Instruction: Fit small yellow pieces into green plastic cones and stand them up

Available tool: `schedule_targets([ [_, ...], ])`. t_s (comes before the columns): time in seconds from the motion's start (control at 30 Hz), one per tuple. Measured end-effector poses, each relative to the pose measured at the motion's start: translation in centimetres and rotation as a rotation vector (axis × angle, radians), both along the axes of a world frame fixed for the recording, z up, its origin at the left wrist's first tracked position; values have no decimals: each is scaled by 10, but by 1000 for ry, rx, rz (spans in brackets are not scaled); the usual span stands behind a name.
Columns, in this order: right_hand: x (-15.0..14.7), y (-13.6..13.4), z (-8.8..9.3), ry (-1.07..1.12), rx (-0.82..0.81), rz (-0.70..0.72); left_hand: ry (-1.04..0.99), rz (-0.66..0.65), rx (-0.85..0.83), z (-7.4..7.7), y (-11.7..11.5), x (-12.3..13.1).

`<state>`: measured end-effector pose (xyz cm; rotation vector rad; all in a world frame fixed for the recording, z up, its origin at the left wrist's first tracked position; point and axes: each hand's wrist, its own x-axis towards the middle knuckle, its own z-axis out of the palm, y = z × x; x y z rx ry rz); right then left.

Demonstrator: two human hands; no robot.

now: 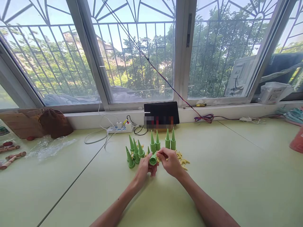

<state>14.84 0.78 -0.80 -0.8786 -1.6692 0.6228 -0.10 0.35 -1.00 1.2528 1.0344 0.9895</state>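
My left hand [143,169] is closed round a green plastic spike [152,160], whose round hollow end faces me. Against the right side of that piece, my right hand [172,161] pinches with thumb and forefinger. Whatever lies between those fingertips is too small to make out. Several green cone-shaped spikes [135,150] stand point up to the left of my hands. Beyond them are more upright spikes in a pair [152,143] and, further right, another pair [170,142]. Small yellow pieces [183,161] lie scattered beside my right hand, partly hidden by it.
A dark-screened tablet [161,110] leans at the back of the pale green table [224,183]. Left of it lies a power strip [120,128] with cables. A brown bag [56,123], clear plastic wrap [47,148] and wooden pieces [11,157] sit far left; a red container [296,141] stands far right.
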Motion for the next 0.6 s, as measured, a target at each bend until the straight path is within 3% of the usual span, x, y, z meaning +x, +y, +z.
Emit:
schedule_targets([
  [0.4,0,2,-2,-26,19,-44,131,56,188,4,-2,1],
  [0.6,2,2,-2,-15,0,-65,222,42,328,-3,2,-1],
])
